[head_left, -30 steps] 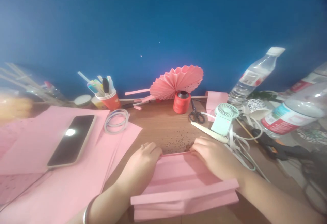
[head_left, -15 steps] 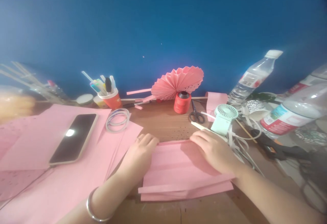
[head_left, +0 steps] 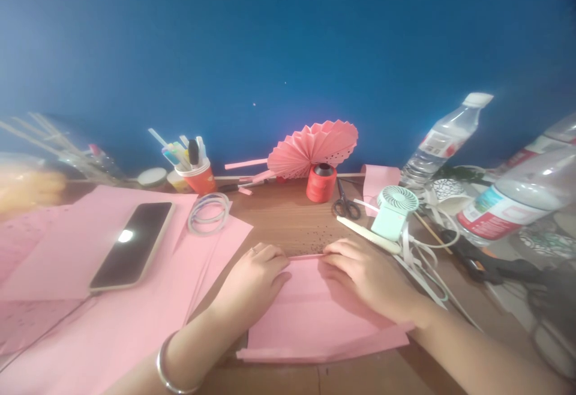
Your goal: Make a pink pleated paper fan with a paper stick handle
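Observation:
A sheet of pink paper (head_left: 306,317) lies on the wooden table in front of me, with a narrow folded strip along its near edge and a crease along its far edge. My left hand (head_left: 254,278) grips the far left corner, thumb on top and fingers curled over the edge. At the far right part of that edge, my right hand (head_left: 366,275) holds the paper the same way, its fingertips bent over the fold. Behind the hands stands a pleated pink paper fan (head_left: 312,149), beside a red spool of thread (head_left: 321,183).
Black scissors (head_left: 345,203), a cream-coloured stick-like tool (head_left: 366,234) and a mint handheld fan (head_left: 393,212) lie beyond my right hand. Water bottles (head_left: 445,137) and cables crowd the right. To the left are a phone (head_left: 132,245), pink sheets (head_left: 148,335), coiled rings (head_left: 208,215) and a pen cup (head_left: 198,176).
Both hands have moved slightly closer together along the far edge. The paper has shifted a little towards me, and its near folded strip now lies lower and flatter.

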Demonstrator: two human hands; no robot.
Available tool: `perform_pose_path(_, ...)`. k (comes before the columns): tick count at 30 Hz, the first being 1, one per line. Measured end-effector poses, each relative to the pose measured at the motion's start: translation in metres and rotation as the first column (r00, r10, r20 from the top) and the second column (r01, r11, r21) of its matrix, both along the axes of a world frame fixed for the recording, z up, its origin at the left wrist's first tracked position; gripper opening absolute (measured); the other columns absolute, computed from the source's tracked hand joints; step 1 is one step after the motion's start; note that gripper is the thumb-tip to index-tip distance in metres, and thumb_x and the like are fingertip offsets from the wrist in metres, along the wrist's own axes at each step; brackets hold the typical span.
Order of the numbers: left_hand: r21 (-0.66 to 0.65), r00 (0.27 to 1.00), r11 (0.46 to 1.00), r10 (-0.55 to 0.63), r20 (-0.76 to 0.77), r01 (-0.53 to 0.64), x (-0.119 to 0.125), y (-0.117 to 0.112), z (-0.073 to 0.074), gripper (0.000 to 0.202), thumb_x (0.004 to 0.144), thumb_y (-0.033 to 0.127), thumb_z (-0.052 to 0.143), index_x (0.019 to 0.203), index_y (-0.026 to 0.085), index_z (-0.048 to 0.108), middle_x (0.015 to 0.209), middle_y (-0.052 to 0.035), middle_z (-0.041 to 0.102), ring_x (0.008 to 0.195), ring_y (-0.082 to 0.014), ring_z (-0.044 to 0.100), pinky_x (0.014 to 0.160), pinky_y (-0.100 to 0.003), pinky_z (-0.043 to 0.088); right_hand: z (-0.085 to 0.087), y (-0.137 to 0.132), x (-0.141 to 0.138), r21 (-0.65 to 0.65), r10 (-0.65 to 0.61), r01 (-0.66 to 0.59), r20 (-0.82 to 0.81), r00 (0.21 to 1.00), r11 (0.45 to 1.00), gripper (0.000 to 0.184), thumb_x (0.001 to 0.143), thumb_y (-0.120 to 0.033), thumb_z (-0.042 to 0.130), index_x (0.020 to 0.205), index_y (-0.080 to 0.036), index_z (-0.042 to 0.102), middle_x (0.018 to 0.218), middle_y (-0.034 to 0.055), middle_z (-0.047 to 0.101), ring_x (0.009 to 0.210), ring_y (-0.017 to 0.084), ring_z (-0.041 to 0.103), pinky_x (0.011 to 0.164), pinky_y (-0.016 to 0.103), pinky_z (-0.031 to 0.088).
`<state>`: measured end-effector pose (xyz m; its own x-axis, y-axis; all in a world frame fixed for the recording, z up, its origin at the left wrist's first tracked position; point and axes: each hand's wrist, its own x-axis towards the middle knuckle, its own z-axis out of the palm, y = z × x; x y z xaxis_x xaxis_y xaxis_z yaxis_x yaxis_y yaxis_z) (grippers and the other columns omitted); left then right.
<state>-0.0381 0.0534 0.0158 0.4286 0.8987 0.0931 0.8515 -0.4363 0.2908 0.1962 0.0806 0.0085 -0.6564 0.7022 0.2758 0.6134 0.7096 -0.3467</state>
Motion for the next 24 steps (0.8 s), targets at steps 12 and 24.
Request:
perform_pose_path(12,-0.049,0.999,0.998,0.033,0.043,-0.031,0.004,-0.001,0.006,0.017,0.082,0.021,0.049,0.091,0.022,0.063,0.094,-0.0018,0.058,0.089,-0.0197,0.048,0.079,-0.035,0.04,-0.001,0.001,-0.002,-0.039,-0.018,0.015,-0.058,0.998,0.999,0.01,0.082,-0.019,0.054,0.087,-0.019,0.062,0.093,0.0027,0.061,0.09,0.017,0.053,0.08,0.033,0.044)
perform_pose_path(24,-0.04,0.998,0.998,0.048,0.026,-0.047,0.006,-0.002,0.005,0.016,0.082,0.019,0.05,0.089,0.021,0.063,0.093,-0.0012,0.058,0.087,-0.0188,0.049,0.078,-0.034,0.04,0.002,0.0,-0.004,-0.034,-0.042,0.04,-0.06,0.997,0.999,0.009,0.081,-0.017,0.055,0.084,-0.019,0.063,0.09,0.0028,0.063,0.087,0.017,0.054,0.077,0.032,0.045)
